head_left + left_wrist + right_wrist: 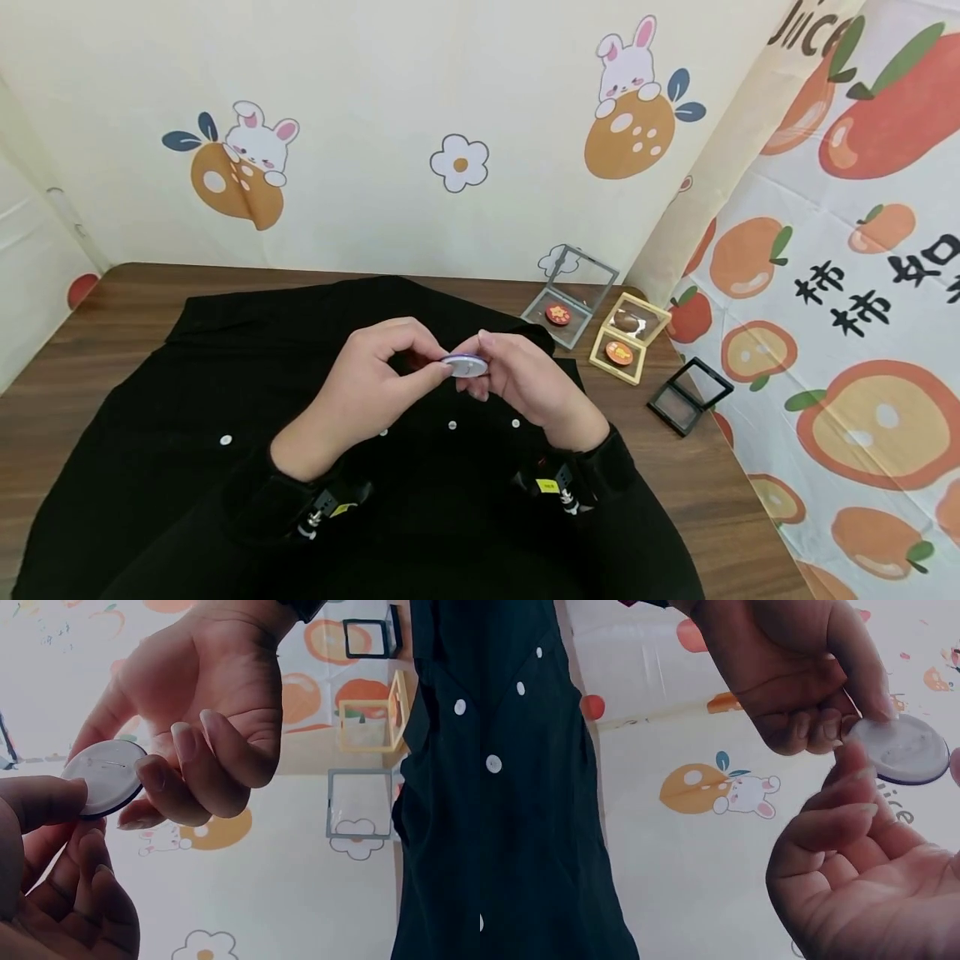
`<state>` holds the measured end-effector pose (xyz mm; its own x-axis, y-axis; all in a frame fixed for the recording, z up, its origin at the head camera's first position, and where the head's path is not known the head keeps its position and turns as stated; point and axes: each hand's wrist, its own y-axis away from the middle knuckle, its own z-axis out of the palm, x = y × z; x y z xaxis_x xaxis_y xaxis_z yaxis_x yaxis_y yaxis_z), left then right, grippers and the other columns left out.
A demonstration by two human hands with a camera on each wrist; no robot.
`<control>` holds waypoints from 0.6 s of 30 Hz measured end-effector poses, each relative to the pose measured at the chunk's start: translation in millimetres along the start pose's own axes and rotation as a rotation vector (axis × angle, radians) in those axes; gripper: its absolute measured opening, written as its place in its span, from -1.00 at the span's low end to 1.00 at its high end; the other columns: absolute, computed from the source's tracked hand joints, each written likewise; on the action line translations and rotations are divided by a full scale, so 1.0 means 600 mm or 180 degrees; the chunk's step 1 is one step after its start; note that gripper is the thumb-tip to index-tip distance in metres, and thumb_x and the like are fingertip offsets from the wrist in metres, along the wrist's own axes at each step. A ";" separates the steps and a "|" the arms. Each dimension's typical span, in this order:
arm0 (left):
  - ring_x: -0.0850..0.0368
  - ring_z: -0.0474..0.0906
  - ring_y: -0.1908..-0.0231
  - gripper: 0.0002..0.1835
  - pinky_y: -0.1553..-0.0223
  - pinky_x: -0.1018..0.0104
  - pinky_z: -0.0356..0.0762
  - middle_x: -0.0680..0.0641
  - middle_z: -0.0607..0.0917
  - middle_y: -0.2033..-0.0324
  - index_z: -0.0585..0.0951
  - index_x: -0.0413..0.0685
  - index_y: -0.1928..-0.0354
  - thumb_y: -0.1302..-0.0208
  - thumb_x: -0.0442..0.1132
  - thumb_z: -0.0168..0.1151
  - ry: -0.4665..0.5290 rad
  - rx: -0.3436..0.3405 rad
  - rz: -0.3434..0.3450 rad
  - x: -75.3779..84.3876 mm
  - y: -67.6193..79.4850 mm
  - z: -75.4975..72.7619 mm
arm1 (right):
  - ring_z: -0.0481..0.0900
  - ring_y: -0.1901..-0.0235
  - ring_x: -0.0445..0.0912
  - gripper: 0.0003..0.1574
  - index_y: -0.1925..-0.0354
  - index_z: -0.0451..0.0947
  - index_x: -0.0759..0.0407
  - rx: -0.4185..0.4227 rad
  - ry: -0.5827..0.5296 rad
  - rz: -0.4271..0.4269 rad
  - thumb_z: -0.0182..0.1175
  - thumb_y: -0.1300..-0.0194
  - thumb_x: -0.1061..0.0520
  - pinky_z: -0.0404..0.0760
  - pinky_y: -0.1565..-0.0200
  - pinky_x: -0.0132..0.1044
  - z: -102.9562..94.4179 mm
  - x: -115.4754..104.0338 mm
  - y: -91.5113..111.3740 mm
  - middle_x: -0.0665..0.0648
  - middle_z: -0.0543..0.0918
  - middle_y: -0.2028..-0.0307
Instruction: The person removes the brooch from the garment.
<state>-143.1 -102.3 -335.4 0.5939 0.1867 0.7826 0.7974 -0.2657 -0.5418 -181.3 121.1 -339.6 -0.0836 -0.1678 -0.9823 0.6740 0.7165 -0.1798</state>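
Observation:
A round pin badge (467, 366) is held up over a black buttoned shirt (247, 367). Its white back faces up, and a thin metal pin shows across that side in the left wrist view, where the badge (105, 778) has a dark blue rim. My left hand (375, 383) pinches one edge, thumb flat on the back. From the other side my right hand (536, 387) grips the opposite edge between thumb and fingers. The badge's front is hidden. In the right wrist view the badge (900, 748) sits between both hands.
At the right stand three open clear-windowed cases: a grey case (534, 310) with a red badge, a yellow case (636, 372) with an orange badge, and a black case (678, 408). The wooden table (697, 508) meets a printed cloth wall at its back and right.

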 end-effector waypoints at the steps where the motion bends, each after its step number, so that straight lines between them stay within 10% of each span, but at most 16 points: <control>1: 0.15 0.56 0.35 -0.80 0.29 0.19 0.60 0.18 0.68 0.36 0.74 0.07 0.37 -0.24 -0.44 0.46 -0.0001 0.0003 0.0010 0.000 0.000 0.000 | 0.49 0.41 -0.11 -0.14 0.00 0.41 0.73 -0.0040 0.0019 0.0003 -0.08 -0.65 -0.19 0.48 0.35 -0.37 -0.001 0.000 -0.001 0.13 0.64 0.31; 18: 0.15 0.57 0.36 -0.83 0.29 0.23 0.60 0.17 0.68 0.37 0.73 0.06 0.39 -0.25 -0.40 0.47 0.0037 -0.0284 0.0076 -0.005 0.000 0.008 | 0.47 0.43 -0.10 -0.38 0.10 0.47 0.64 -0.0860 0.0103 0.0413 -0.07 -0.64 0.00 0.49 0.36 -0.36 -0.038 -0.005 -0.005 0.15 0.63 0.35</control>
<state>-144.3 -98.5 -339.2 0.6109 0.1685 0.7736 0.7701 -0.3533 -0.5312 -199.7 135.2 -337.5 -0.0358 -0.0445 -0.9984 0.4612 0.8855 -0.0560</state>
